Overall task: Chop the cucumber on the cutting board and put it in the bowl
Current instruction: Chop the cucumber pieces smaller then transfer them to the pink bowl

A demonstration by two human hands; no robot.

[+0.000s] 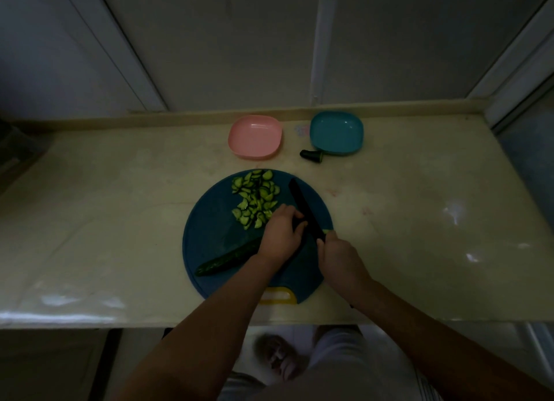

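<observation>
The task is judged to be roughly midway. A heap of chopped slices (254,200) is seen on the far part of the cutting board (209,239). None of it is yet found in the pink bowl (255,137) or the blue bowl (336,132), both set beyond the board's far edge. A cut-off end (311,155) is laid off the board, just beside the blue bowl. An uncut length of cucumber (227,258) is laid across the board's near-left part, so more chopping and the whole transfer are left to be done.

Near the board's centre, a short cucumber piece (299,225) is pinned under the curled fingers of the left hand (280,236). The handle of the knife (302,203) is gripped by the right hand (338,257) over the board's right side, with the blade angled toward the far edge and set across that piece. Both forearms are reached in from the board's near side.
</observation>
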